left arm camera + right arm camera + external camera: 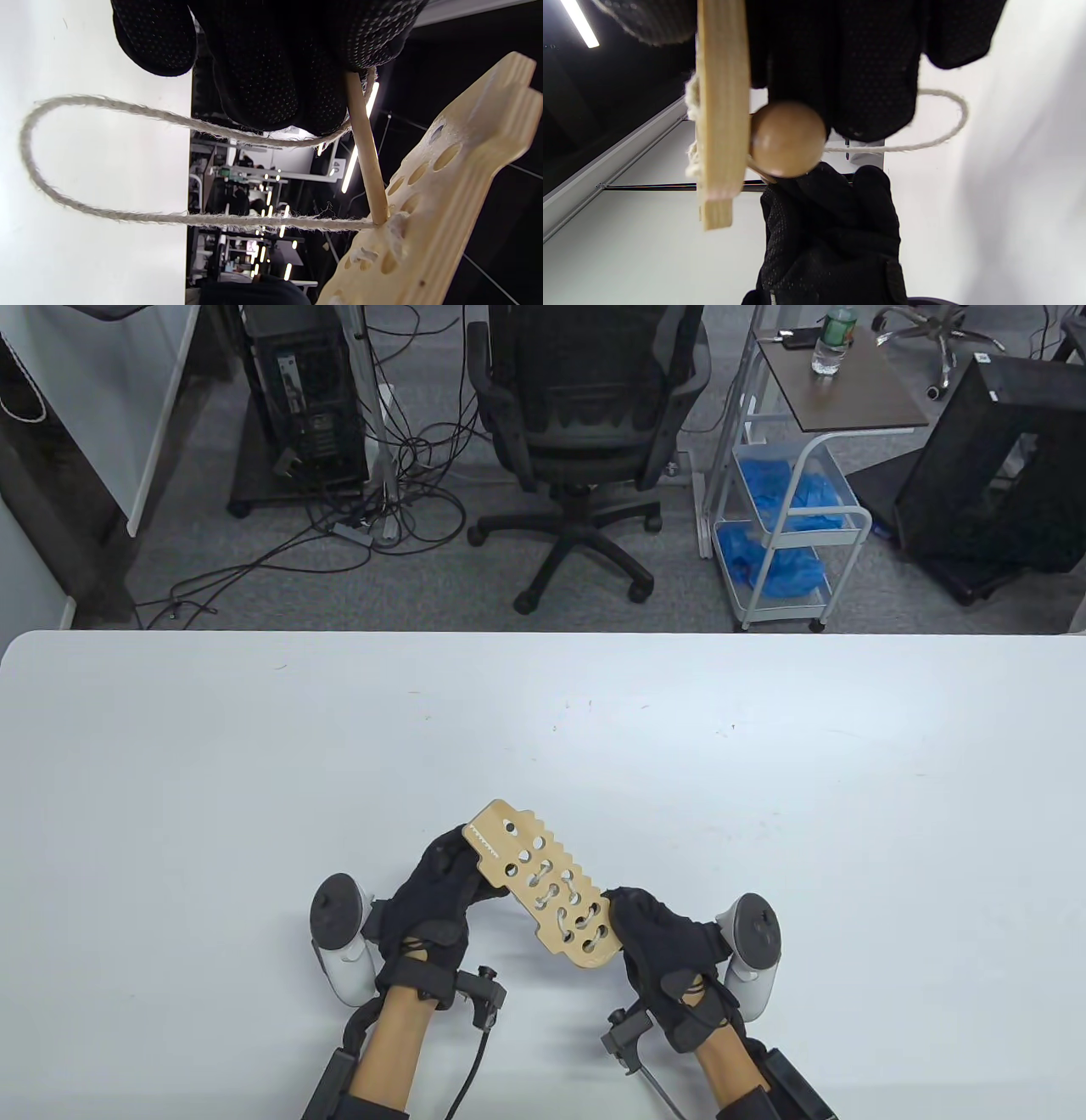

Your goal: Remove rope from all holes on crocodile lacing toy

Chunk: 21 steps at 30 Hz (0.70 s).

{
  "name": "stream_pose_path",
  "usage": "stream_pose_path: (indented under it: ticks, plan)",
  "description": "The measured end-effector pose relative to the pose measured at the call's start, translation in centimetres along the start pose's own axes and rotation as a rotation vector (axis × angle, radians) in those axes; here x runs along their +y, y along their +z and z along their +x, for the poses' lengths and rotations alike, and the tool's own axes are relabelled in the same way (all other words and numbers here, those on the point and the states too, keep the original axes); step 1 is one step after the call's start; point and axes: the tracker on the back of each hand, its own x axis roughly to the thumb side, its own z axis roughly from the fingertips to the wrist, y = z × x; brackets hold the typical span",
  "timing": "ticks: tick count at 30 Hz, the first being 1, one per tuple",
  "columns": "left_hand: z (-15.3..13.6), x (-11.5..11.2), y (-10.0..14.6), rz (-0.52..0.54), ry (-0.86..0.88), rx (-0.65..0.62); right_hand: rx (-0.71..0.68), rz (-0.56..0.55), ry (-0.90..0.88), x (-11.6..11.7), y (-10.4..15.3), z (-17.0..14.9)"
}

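Note:
The wooden crocodile lacing board is held tilted above the white table, with pale rope laced through several holes near its right end. My right hand grips that end of the board; in the right wrist view its fingers lie against the board's edge beside a wooden ball. My left hand is at the board's other end. In the left wrist view its fingers pinch a wooden lacing stick whose tip sits in a hole of the board. A loose rope loop trails from that hole.
The table's far edge runs across the middle of the table view. Beyond it stand an office chair, a white cart and a computer tower.

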Motion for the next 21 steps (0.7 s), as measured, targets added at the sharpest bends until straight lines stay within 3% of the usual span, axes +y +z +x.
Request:
stream_pose_path:
  ticks: [5, 21]
  plan:
    - [-0.3, -0.4, -0.2, -0.066, 0.076, 0.032, -0.01, 0.014, -0.011, 0.1, 0.0, 0.1]
    - [0.4, -1.2, -0.1, -0.111, -0.083, 0.007, -0.01, 0.051, 0.011, 0.3, -0.2, 0.1]
